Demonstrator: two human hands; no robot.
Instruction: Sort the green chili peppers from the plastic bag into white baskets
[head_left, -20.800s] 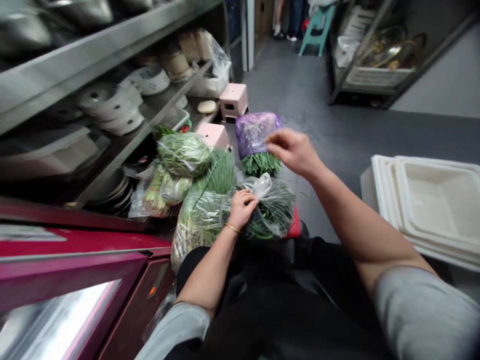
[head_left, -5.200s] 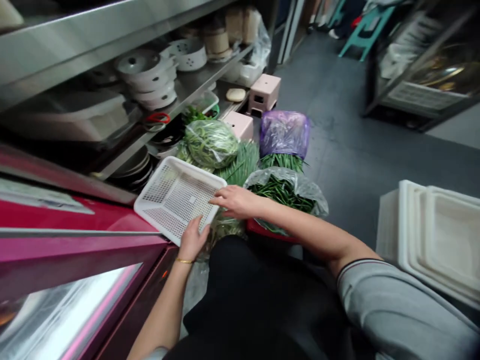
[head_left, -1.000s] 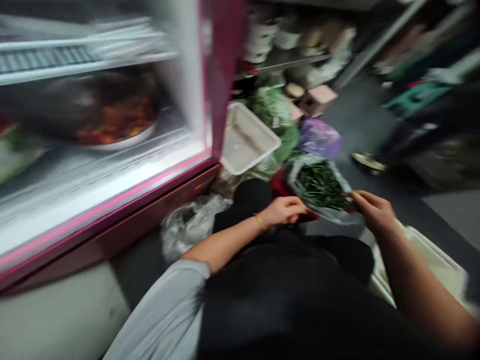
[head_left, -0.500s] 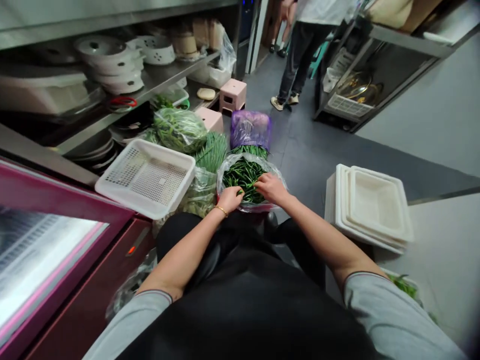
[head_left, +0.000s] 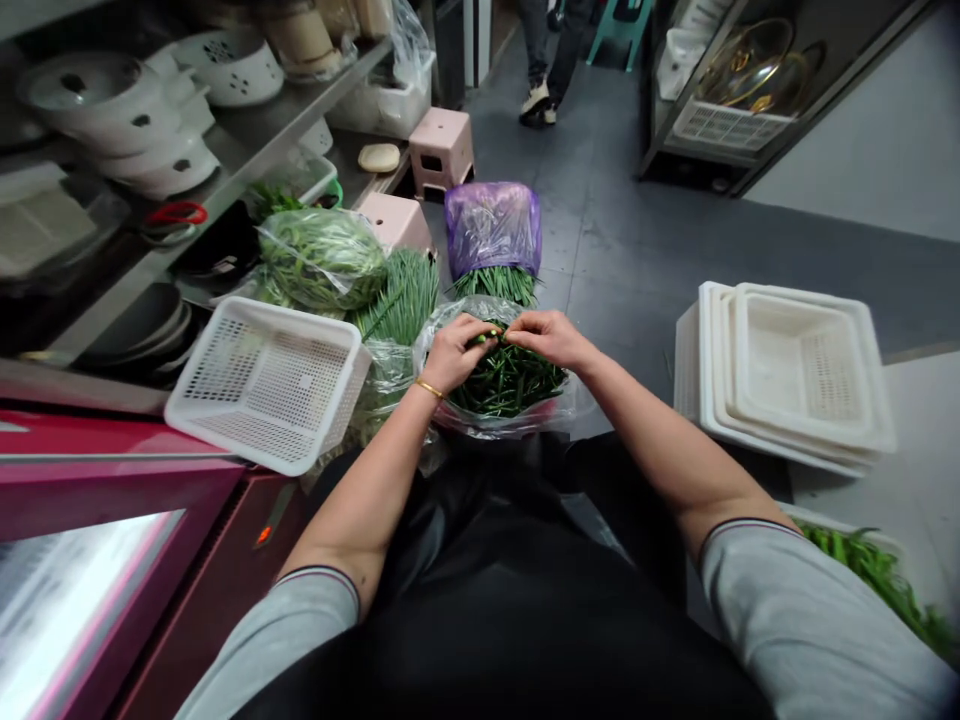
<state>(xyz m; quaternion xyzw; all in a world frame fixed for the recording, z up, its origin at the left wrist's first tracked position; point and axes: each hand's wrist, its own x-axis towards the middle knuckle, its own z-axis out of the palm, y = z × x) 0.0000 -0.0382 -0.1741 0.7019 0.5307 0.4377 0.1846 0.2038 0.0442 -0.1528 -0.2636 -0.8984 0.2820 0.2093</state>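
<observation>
At frame centre, left hand (head_left: 448, 358) and right hand (head_left: 555, 338) close together, both pinching slim green pepper (head_left: 481, 339) over open plastic bag (head_left: 487, 426); likely light, firm, snaps if bent, best held near stem

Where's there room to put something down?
Bare grey floor stretches between the purple mesh bag and the stacked white plastic baskets. The white perforated basket on the left looks empty. It's crowded around the left hand and right hand, over the clear plastic bag of thin green vegetables.
</observation>
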